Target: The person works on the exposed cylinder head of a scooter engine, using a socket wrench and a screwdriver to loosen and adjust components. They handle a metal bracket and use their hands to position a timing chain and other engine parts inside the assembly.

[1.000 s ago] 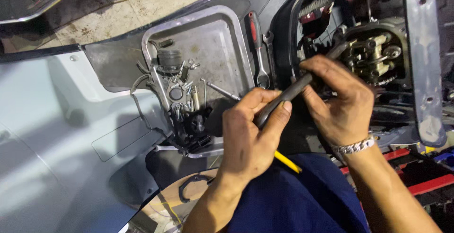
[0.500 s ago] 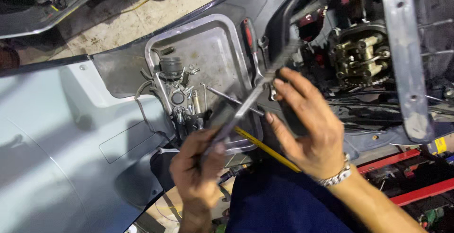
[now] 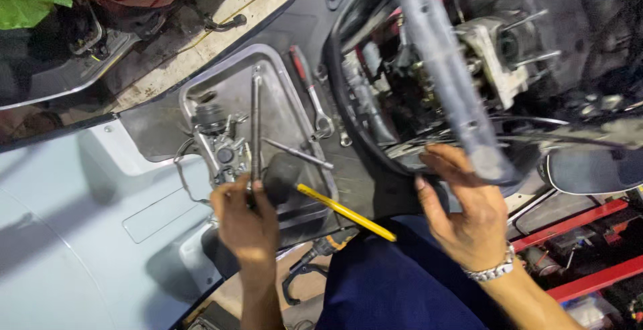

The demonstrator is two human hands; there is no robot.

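Note:
My left hand [image 3: 244, 219] is closed around the lower end of a long metal bar tool [image 3: 255, 122]. The bar points away from me and lies over a shallow metal tray [image 3: 284, 99] on the scooter's floorboard. Just left of the bar, a carburettor [image 3: 218, 144] sits in the tray. A mallet with a black head [image 3: 281, 177] and a yellow handle [image 3: 345, 213] lies right beside this hand. My right hand [image 3: 465, 216], wearing a metal bracelet, is open and holds nothing. Its fingers are spread at the black frame edge under a grey frame tube [image 3: 442, 69].
A red-handled spanner [image 3: 311, 96] and a thin rod [image 3: 298, 154] rest at the tray's right side. The exposed engine [image 3: 495, 49] lies beyond the tube. A pale grey body panel [image 3: 67, 236] fills the left. Red lift bars [image 3: 576, 223] are at the right, and a hand tool [image 3: 311, 260] lies on the floor below.
My left hand has carried the long bar from the engine area leftward to the tray. My right hand has let go of it and now stays open by the frame.

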